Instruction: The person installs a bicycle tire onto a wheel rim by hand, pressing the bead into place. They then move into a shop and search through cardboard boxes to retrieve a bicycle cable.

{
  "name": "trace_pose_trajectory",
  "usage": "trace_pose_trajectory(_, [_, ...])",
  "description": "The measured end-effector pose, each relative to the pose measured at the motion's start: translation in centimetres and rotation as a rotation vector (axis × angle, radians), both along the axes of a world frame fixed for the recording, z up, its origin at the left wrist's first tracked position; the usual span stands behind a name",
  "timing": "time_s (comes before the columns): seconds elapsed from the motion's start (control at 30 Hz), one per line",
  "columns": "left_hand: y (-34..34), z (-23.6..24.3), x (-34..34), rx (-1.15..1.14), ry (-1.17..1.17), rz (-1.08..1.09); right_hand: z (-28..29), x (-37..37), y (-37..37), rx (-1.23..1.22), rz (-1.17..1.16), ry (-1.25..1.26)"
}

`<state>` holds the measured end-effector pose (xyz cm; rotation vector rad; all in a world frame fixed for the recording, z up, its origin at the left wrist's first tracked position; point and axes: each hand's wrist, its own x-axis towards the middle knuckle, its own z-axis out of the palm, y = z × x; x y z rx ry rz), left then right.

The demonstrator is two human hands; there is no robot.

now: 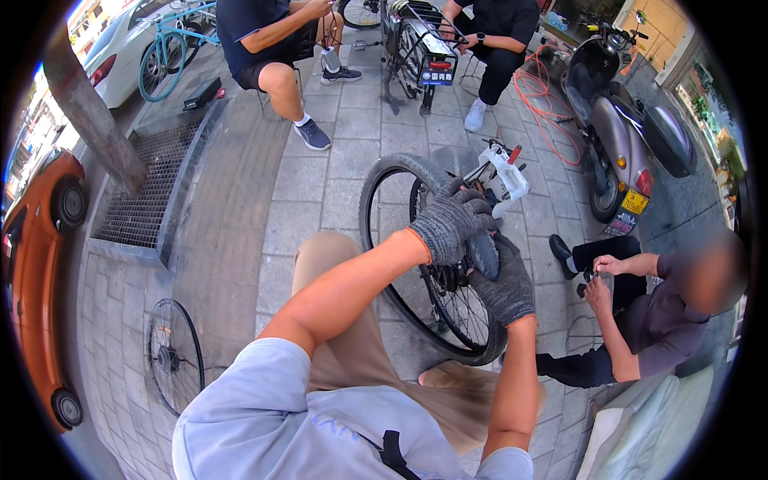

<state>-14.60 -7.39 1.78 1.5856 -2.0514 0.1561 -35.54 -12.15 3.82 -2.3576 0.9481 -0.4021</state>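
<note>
A bicycle wheel [460,308] with thin spokes and a black tyre [370,200] stands tilted before my knees. A grey knitted glove with an orange cuff covers my left hand [454,224]; its fingers curl over the tyre's upper right part. My right hand [506,288], gloved alike, is closed at the wheel's right side, beside a dark grey, rounded piece [483,256] between the two hands. What that piece is, and what lies under my right fingers, I cannot make out. The wheel's hub is partly hidden by my hands.
Beyond the wheel stands a white tool container [512,180]. A loose wheel [174,356] is at the left, near a metal grate [152,192]. A person [640,312] sits close at right, below a scooter [616,136]. Two others sit by a bicycle [424,48] ahead; an orange hose [544,96] lies nearby.
</note>
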Motion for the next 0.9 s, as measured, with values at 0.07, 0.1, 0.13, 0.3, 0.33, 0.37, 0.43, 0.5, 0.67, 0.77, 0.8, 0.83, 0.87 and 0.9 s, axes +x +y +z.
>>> trace_pose_trajectory(0.07, [-0.3,-0.2,-0.2,-0.034,0.006,0.005,-0.1,0.0,0.2,0.018,-0.042,-0.061])
trace_pose_trajectory(0.1, [-0.5,-0.5,-0.3,-0.075,0.02,0.017,0.2,0.0,0.4,0.028,-0.056,-0.073])
trace_pose_trajectory(0.13, [-0.6,-0.9,-0.5,-0.116,0.034,0.029,0.4,0.0,0.5,0.038,-0.071,-0.085])
trace_pose_trajectory(0.3, [-0.2,-1.6,-1.9,-0.197,0.088,0.071,-0.6,-1.0,-0.7,0.081,-0.073,-0.115])
trace_pose_trajectory(0.33, [-0.4,-2.1,-2.1,-0.224,0.075,0.081,-0.4,-1.0,-0.7,0.082,-0.071,-0.108])
trace_pose_trajectory(0.37, [-0.4,-2.5,-2.2,-0.251,0.062,0.091,-0.3,-1.0,-0.8,0.074,-0.066,-0.1])
trace_pose_trajectory(0.43, [0.1,-1.8,-2.8,-0.26,0.075,0.089,-0.4,-1.3,-0.9,0.06,-0.068,-0.085])
trace_pose_trajectory(0.5, [0.5,-1.6,-3.0,-0.288,0.094,0.086,-1.1,-1.4,-1.1,0.081,-0.079,-0.098])
trace_pose_trajectory(0.67, [1.2,-1.9,-3.4,-0.324,0.209,0.042,-0.9,-1.2,-0.9,0.095,-0.108,-0.118])
trace_pose_trajectory(0.77, [2.2,-2.4,-3.7,-0.285,0.307,0.001,-0.9,-1.2,-0.9,0.142,-0.094,-0.171])
trace_pose_trajectory(0.8, [2.4,-2.7,-3.8,-0.261,0.338,-0.015,-0.9,-1.3,-0.9,0.149,-0.095,-0.174])
trace_pose_trajectory(0.83, [2.6,-3.0,-4.0,-0.189,0.417,-0.015,-0.9,-1.3,-0.9,0.156,-0.097,-0.178])
trace_pose_trajectory(0.87, [2.8,-3.2,-4.1,-0.117,0.495,-0.015,-0.9,-1.4,-0.8,0.145,-0.096,-0.168])
trace_pose_trajectory(0.9, [2.9,-3.2,-4.2,-0.044,0.572,-0.013,-1.1,-1.5,-0.9,0.135,-0.092,-0.159])
